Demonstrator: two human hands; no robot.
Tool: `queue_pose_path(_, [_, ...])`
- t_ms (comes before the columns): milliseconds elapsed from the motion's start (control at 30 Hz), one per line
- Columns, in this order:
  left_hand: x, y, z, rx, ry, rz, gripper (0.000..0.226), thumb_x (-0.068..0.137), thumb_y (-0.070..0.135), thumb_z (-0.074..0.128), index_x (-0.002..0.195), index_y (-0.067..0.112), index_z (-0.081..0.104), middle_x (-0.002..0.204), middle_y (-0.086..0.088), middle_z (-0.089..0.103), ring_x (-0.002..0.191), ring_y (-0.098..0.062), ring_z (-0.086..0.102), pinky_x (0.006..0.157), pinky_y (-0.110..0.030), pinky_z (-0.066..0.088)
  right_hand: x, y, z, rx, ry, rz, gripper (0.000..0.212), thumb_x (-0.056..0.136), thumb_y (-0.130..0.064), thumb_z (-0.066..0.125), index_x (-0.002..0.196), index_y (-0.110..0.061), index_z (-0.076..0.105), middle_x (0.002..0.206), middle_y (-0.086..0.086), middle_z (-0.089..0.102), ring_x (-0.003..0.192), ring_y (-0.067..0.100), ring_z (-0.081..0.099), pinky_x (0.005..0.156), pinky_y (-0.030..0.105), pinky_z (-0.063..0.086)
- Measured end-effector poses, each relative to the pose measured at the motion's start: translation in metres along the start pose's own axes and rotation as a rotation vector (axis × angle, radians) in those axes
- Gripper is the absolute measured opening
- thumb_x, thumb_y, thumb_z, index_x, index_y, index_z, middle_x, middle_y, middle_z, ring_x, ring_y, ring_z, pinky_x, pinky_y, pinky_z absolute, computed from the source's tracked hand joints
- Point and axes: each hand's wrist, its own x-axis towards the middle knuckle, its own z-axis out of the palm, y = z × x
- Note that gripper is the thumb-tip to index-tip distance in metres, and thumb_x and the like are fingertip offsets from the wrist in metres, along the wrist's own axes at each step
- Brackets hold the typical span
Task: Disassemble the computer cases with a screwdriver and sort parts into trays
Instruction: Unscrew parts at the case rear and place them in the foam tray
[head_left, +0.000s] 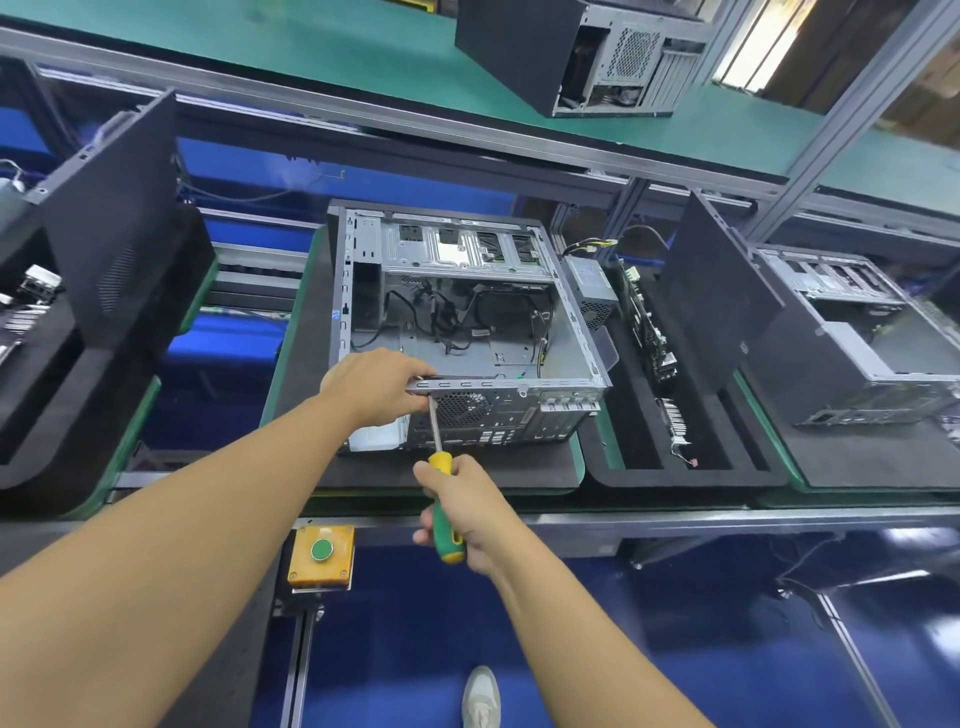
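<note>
Grey metal computer case (467, 312) is lying on its side on a black mat on the desk (675, 519), open side up, right in front of the person. The left hand (374, 387) is holding the near top edge of the case, with its fingers curled over the rim. The right hand (467, 499) is gripping the green and yellow screwdriver (440, 462), fingers wrapped round the handle. The tip is pointing up at the back of the case, just under the left hand. I cannot tell if it is sitting in a screw.

I think this case is more than half done. The side cover is off, and inside only black wires and a metal cage are showing. The screws at the back and the wires look like what is left.

The black foam tray (675, 475) just beside the case on the right is holding a grey power box (592, 291) and a green circuit board (644, 322) standing on its edge. Another black foam tray (52, 364) far to the left is holding small metal parts (39, 283). A second grey case (857, 332) is waiting on the far right.
</note>
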Motion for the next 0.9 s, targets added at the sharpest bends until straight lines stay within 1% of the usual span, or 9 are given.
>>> queue_pose_path(100, [0.0,0.0,0.001,-0.008,0.004,0.004,0.04,0.088,0.056,0.06,0.127,0.046,0.06,0.068,0.021,0.043,0.091,-0.016,0.063,0.066,-0.031,0.039,-0.002,-0.015,-0.013,0.299,-0.21,0.21,0.032,0.092,-0.04,0.062,0.097,-0.009,0.056,0.079,0.008,0.052,0.046,0.016,0.041,0.044,0.024,0.038])
queue_pose_path(200, [0.001,-0.002,0.002,-0.014,0.028,0.011,0.043,0.087,0.06,0.06,0.128,0.046,0.059,0.083,0.018,0.058,0.096,-0.017,0.065,0.069,-0.032,0.045,-0.005,-0.026,-0.025,0.382,-0.338,0.242,0.038,0.091,-0.032,0.045,0.095,0.001,0.064,0.077,0.011,0.056,0.052,0.017,0.041,0.046,0.027,0.038])
queue_pose_path(267, [0.002,-0.003,0.002,-0.015,0.032,0.01,0.045,0.087,0.062,0.06,0.128,0.046,0.059,0.095,0.016,0.064,0.099,-0.019,0.064,0.07,-0.031,0.045,-0.006,-0.026,-0.025,0.408,-0.328,0.201,0.029,0.095,-0.026,0.045,0.093,-0.002,0.06,0.078,0.011,0.058,0.055,0.018,0.047,0.05,0.029,0.045])
queue_pose_path(400, [0.001,-0.002,0.002,-0.027,0.012,0.014,0.041,0.087,0.062,0.06,0.125,0.048,0.06,0.071,0.024,0.046,0.085,-0.015,0.058,0.064,-0.03,0.04,-0.002,-0.009,-0.02,0.131,-0.11,0.035,0.014,0.099,-0.022,0.06,0.097,-0.011,0.051,0.092,0.01,0.061,0.071,0.031,0.072,0.064,0.044,0.06])
queue_pose_path(467, [0.001,-0.002,0.002,-0.024,0.014,0.021,0.041,0.088,0.06,0.06,0.126,0.047,0.06,0.075,0.023,0.046,0.086,-0.014,0.058,0.065,-0.03,0.041,-0.001,-0.006,-0.016,-0.007,-0.053,0.004,0.019,0.096,-0.026,0.063,0.1,-0.015,0.049,0.096,0.01,0.06,0.066,0.029,0.072,0.06,0.041,0.059])
queue_pose_path(567, [0.001,-0.001,0.002,-0.02,0.019,0.026,0.042,0.088,0.058,0.061,0.128,0.045,0.06,0.072,0.021,0.044,0.096,-0.017,0.064,0.066,-0.03,0.04,-0.001,-0.012,-0.013,0.116,-0.137,0.071,0.024,0.097,-0.032,0.062,0.101,-0.013,0.048,0.085,0.01,0.061,0.047,0.019,0.053,0.05,0.031,0.05])
queue_pose_path(700, [0.002,-0.002,0.003,-0.02,0.024,0.032,0.04,0.087,0.058,0.06,0.126,0.048,0.06,0.07,0.023,0.042,0.098,-0.018,0.063,0.067,-0.031,0.04,-0.004,-0.026,-0.024,0.272,-0.317,0.219,0.035,0.098,-0.031,0.041,0.109,-0.002,0.058,0.085,0.013,0.066,0.056,0.021,0.053,0.059,0.032,0.049])
queue_pose_path(800, [0.002,-0.004,0.004,-0.014,0.028,0.032,0.043,0.087,0.06,0.06,0.128,0.046,0.059,0.076,0.02,0.045,0.099,-0.018,0.062,0.067,-0.031,0.04,-0.006,-0.022,-0.026,0.269,-0.28,0.162,0.031,0.103,-0.022,0.041,0.108,0.001,0.061,0.087,0.013,0.067,0.059,0.019,0.058,0.062,0.034,0.053])
queue_pose_path(900, [0.002,-0.004,0.005,-0.016,0.029,0.027,0.043,0.087,0.061,0.06,0.127,0.045,0.06,0.075,0.021,0.044,0.095,-0.017,0.062,0.066,-0.031,0.04,-0.004,-0.015,-0.02,0.222,-0.135,0.052,0.014,0.1,-0.016,0.059,0.098,-0.003,0.058,0.086,0.014,0.06,0.06,0.019,0.064,0.061,0.039,0.06])
